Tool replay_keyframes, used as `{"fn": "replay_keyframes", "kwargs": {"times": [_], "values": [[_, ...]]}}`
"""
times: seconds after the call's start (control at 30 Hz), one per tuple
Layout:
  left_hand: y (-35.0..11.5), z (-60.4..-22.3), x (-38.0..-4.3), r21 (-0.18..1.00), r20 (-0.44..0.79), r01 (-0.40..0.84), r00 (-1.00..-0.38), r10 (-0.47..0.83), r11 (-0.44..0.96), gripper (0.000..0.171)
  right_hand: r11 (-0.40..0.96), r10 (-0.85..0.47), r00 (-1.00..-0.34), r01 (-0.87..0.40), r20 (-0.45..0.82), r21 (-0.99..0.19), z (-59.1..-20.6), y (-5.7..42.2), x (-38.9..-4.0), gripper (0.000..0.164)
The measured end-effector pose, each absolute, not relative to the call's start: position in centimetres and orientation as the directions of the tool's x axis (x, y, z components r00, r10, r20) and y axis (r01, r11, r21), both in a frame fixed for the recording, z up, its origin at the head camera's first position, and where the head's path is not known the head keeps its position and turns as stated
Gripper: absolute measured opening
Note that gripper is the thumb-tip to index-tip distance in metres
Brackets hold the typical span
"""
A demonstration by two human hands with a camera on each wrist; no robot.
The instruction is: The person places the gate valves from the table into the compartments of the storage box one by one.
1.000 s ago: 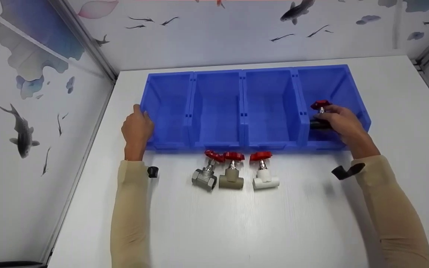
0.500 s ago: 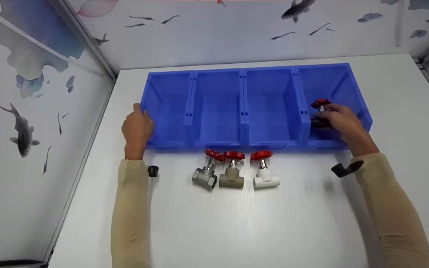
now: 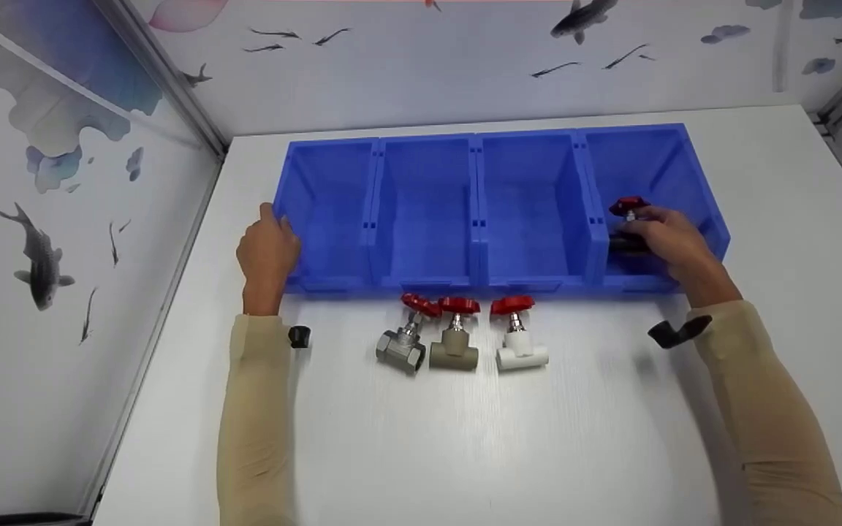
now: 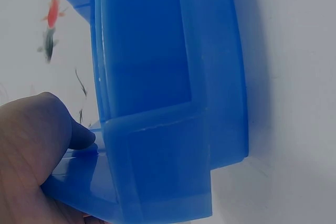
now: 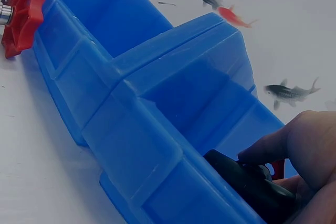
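Observation:
My right hand (image 3: 673, 237) is inside the rightmost blue bin (image 3: 644, 164), pinching a black-bodied valve (image 5: 252, 187) with a red handwheel (image 3: 629, 204); the palm hides part of its body. At the other end of the row, my left hand (image 3: 269, 252) grips the outer wall of the leftmost blue bin (image 3: 330, 212). In the left wrist view the thumb (image 4: 81, 136) lies over the rim, while most of the fingers are hidden behind the wall. Before the bins lie a grey metal valve (image 3: 401, 349), a tan valve (image 3: 454, 351) and a white valve (image 3: 522, 353), all with red handwheels.
Two middle blue bins, one left (image 3: 428, 212) and one right (image 3: 527, 208), join the end bins in a row on the white table (image 3: 465, 446). A patterned back wall (image 3: 421, 73) stands behind them, and a side panel (image 3: 63, 292) rises at the left.
Both hands keep their places, with the right still holding the black valve in the rightmost bin. Only a very slight shift of the head view shows.

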State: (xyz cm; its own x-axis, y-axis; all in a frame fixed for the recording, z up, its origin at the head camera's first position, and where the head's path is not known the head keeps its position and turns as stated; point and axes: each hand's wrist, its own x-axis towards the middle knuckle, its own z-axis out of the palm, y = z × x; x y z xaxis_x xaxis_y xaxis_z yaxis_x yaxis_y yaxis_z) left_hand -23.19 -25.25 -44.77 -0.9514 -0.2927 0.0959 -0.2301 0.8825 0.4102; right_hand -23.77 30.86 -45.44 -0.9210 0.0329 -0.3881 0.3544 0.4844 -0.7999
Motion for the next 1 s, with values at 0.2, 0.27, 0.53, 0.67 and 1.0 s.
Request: {"fn": "replay_keyframes", "kwargs": {"times": [0.2, 0.27, 0.53, 0.67, 1.0], "values": [[-25.32, -44.92, -23.29, 0.412, 0.104, -0.225, -0.951, -0.291, 0.883, 0.043, 0.492, 0.025, -0.922, 0.347, -0.385, -0.799, -45.59, 30.93, -23.81, 0.065], [-25.35, -45.01, -23.31, 0.415, 0.108, -0.223, -0.951, -0.291, 0.882, 0.043, 0.495, 0.020, -0.924, 0.342, -0.383, -0.799, -45.64, 30.89, -23.81, 0.064], [-25.37, -44.99, -23.19, 0.420, 0.117, -0.207, -0.953, -0.279, 0.884, 0.042, 0.494, 0.020, -0.928, 0.333, -0.372, -0.803, -45.94, 30.60, -23.80, 0.059], [-25.36, -44.88, -23.15, 0.413, 0.111, -0.210, -0.954, -0.278, 0.886, 0.042, 0.516, 0.012, -0.925, 0.332, -0.380, -0.790, -45.98, 30.67, -23.79, 0.066], [-25.38, -44.87, -23.21, 0.419, 0.090, -0.221, -0.955, -0.283, 0.881, 0.045, 0.501, 0.003, -0.914, 0.352, -0.405, -0.791, -46.13, 30.62, -24.05, 0.067]]}}
